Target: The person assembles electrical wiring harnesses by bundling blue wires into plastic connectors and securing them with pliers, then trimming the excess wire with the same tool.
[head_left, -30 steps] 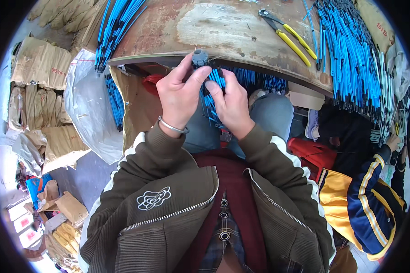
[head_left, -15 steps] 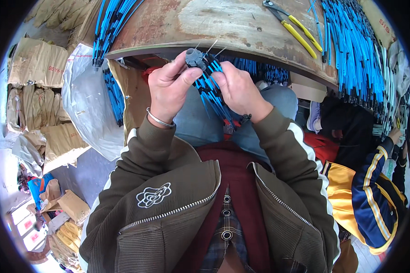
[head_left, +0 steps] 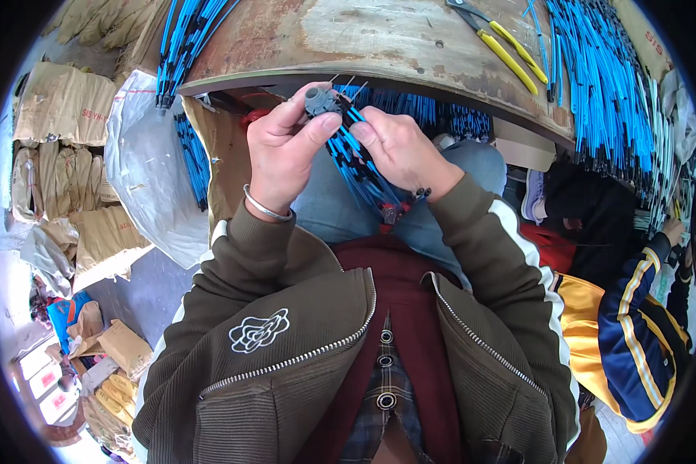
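In front of my knees, just below the table edge, I hold a dark grey, round notched plastic hub (head_left: 319, 102) in my left hand (head_left: 281, 155). Its thumb and fingers pinch the hub from the side. Slim blue rods (head_left: 356, 168) with black joints hang from the hub in a bunch, and a few thin metal wires stick out past its top. My right hand (head_left: 404, 148) is closed at the rods beside the hub, thumb against a blue rod. What its curled fingers hold behind is partly hidden.
On the worn wooden table (head_left: 363, 39) lie yellow-handled pliers (head_left: 510, 58). Blue rod bundles (head_left: 599, 93) hang over its right side, with another bundle (head_left: 189, 46) at the left corner. Left are a clear plastic bag (head_left: 151, 178) and paper sacks (head_left: 66, 104). A co-worker's sleeve (head_left: 634, 309) shows right.
Both hands have shifted slightly, the hub moving a little left and tilting. My right hand has turned, its fingers curling more around the rods near the hub.
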Tool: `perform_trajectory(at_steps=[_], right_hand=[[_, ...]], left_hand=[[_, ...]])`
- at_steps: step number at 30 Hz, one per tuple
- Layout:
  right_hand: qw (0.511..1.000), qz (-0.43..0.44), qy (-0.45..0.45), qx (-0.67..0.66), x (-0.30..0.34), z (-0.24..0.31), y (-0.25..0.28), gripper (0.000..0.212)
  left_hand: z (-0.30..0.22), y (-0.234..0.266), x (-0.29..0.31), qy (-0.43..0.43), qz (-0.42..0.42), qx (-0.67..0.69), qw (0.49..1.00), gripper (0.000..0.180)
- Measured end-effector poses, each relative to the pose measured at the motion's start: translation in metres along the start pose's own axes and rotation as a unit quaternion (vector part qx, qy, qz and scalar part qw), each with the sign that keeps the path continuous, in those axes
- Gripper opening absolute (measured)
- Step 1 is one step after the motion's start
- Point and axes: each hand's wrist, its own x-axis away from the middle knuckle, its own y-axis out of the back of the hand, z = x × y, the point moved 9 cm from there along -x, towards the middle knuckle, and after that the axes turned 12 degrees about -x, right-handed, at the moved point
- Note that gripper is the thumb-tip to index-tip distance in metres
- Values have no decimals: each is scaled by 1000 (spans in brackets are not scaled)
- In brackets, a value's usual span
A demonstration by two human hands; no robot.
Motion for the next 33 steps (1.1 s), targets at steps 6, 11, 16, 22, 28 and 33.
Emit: perform_trajectory(at_steps=[6,11,16,22,28,33], right_hand=[[998,45,-30,23,-4,-4,-8,22],[998,-40,12,38,-3,-2,-11,19],[993,-112,49,-2,17,9,-5,18],[987,-112,108,-29,25,21,7,13],[996,-45,71,-28,12,16,0,11],[993,-78,91,-18,8,14,-8,12]], left_hand=[[6,-6,-4,21,44,64,997,34],[0,-9,1,-36,-28,-96,994,30],[6,-8,2,15,19,-56,998,31],[-14,-24,5,-45,143,3,989,36],[-13,-20,6,-62,179,-18,982,34],[-10,-13,6,-55,129,-33,990,31]])
